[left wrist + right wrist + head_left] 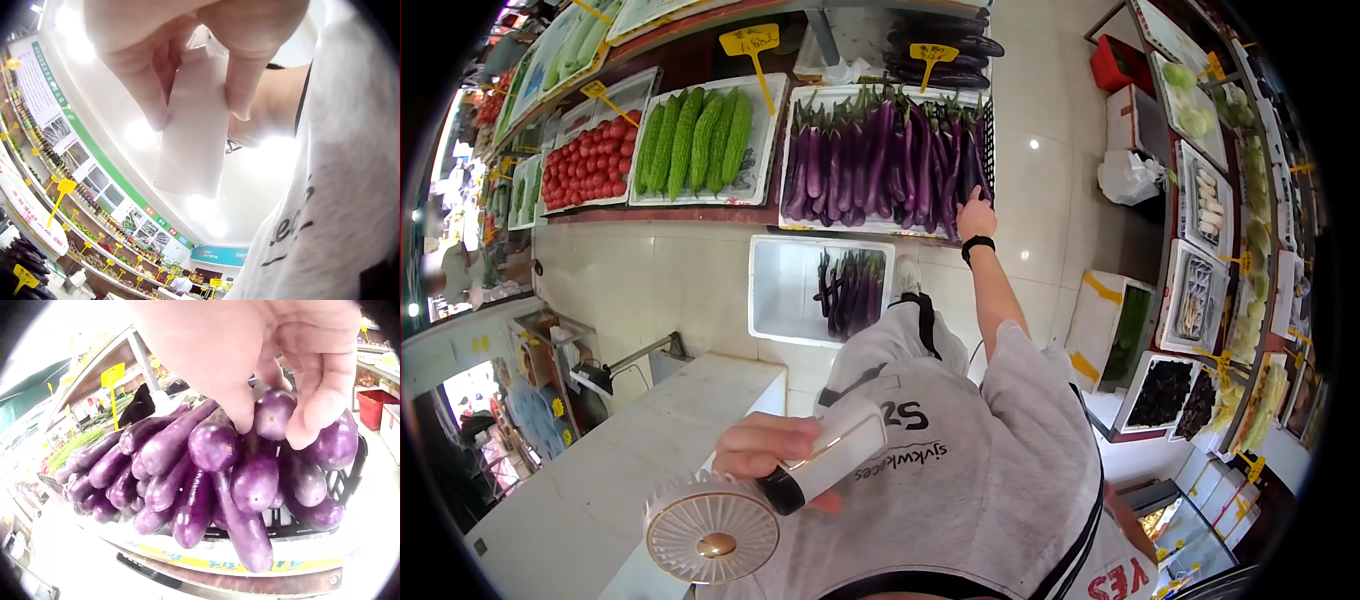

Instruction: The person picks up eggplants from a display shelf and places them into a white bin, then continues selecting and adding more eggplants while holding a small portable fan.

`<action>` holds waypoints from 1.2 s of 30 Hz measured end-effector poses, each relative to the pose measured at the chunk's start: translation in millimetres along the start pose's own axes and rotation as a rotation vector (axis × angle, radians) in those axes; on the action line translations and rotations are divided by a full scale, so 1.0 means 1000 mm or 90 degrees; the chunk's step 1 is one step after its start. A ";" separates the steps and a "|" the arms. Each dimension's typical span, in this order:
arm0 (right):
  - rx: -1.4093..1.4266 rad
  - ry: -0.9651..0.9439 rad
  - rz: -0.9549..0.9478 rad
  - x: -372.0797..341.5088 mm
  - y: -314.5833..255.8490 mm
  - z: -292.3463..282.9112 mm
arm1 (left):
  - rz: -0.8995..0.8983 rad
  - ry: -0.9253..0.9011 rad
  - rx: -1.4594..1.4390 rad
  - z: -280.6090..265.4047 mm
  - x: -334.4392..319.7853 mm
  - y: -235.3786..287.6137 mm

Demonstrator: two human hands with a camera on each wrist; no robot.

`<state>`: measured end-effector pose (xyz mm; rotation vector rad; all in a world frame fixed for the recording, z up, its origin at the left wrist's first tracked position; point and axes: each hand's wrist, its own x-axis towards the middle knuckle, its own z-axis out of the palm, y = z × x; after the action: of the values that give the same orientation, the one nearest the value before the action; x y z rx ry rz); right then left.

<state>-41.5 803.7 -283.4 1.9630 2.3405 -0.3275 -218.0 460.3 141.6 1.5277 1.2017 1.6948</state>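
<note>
My right hand (974,217) reaches to the right end of a row of long purple eggplants (870,160). In the right wrist view, its thumb and fingers pinch the blunt end of one eggplant (275,417) on top of the pile. Close to my chest, my left hand (765,447) grips a white portable fan (840,452) by its body. The fan's round ribbed head (713,528) has a gold centre. Seen from the left wrist, thumb and fingers (247,84) press on both sides of the white fan body (194,131).
Below the stall, a white foam box (785,290) holds several dark eggplants on the floor. Bitter melons (693,140) and tomatoes (590,163) lie left of the eggplants. A white counter (630,450) stands at my left, and vegetable shelves line the right side.
</note>
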 end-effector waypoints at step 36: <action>0.077 -0.061 -0.052 0.017 -0.047 -0.011 | 0.025 0.051 0.033 0.009 0.004 -0.006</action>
<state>-89.4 814.5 -269.9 1.8592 2.3962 -0.5679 -211.5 468.4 137.4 1.5372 1.2723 1.7782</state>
